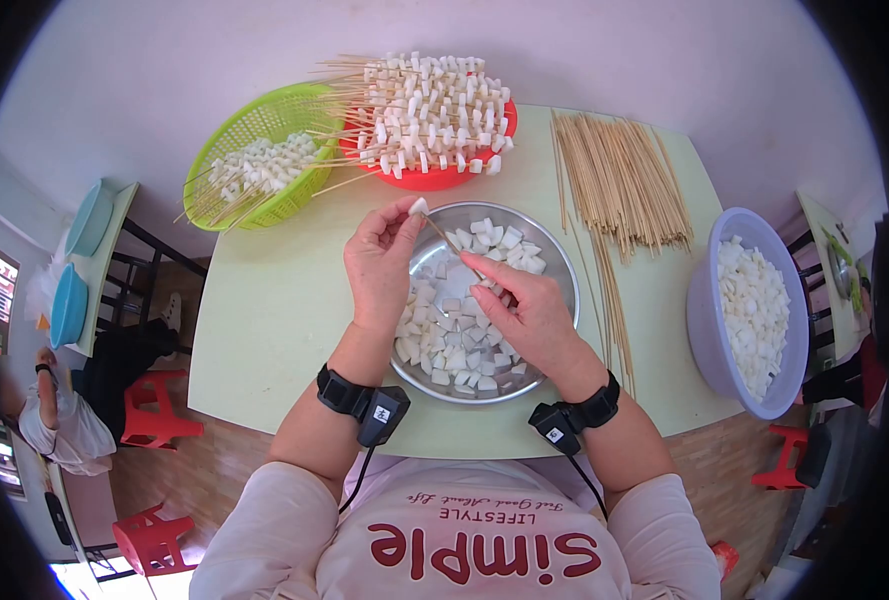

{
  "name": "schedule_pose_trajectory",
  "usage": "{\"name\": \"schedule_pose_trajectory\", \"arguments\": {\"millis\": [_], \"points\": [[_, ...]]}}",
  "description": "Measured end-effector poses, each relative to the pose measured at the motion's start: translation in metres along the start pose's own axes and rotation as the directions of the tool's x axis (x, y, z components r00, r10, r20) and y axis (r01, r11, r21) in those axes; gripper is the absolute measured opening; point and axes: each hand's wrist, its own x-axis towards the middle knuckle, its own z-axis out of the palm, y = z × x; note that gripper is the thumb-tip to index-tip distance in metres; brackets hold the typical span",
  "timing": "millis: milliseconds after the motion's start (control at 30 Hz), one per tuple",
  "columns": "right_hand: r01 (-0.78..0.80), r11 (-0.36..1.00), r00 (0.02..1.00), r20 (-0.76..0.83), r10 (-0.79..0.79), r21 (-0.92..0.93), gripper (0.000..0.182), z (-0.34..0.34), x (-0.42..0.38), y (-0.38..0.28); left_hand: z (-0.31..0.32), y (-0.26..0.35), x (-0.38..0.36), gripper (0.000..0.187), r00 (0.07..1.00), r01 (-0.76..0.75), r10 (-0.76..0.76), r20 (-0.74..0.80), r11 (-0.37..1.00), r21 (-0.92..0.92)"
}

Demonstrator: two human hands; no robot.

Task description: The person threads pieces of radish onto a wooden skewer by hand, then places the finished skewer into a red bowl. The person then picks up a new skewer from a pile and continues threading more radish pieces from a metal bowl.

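My left hand (379, 262) pinches a white food chunk (419, 206) between thumb and fingertips, above the left rim of a steel bowl (566, 275). The tip of a bamboo skewer (444, 236) meets that chunk and slants down to the right. My right hand (524, 308) closes thumb and fingers around the skewer's lower part, over the bowl. Many loose white chunks (456, 352) lie in the bowl beneath both hands.
Behind the bowl, loaded skewers (434, 110) pile across a red basin (426, 181); more lie in a green basket (204, 180). Bare skewers (624, 185) spread at the right. A lavender tub (701, 312) holds more chunks. Another person (64, 410) sits far left.
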Motion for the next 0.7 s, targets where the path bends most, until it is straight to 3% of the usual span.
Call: {"name": "schedule_pose_trajectory", "arguments": {"millis": [233,700], "points": [[-0.017,1.000,1.000,0.005,0.017,-0.006,0.036,0.0002,-0.0009,0.0004,-0.0011,-0.0012,-0.0007,0.019,0.995,-0.101,0.097,0.033,0.987,0.124],[0.018,0.998,0.999,-0.030,-0.019,-0.053,0.035,0.0021,-0.0020,0.0015,-0.0017,0.0026,-0.0026,0.020,0.992,-0.105,0.085,0.093,0.966,0.236]]}}
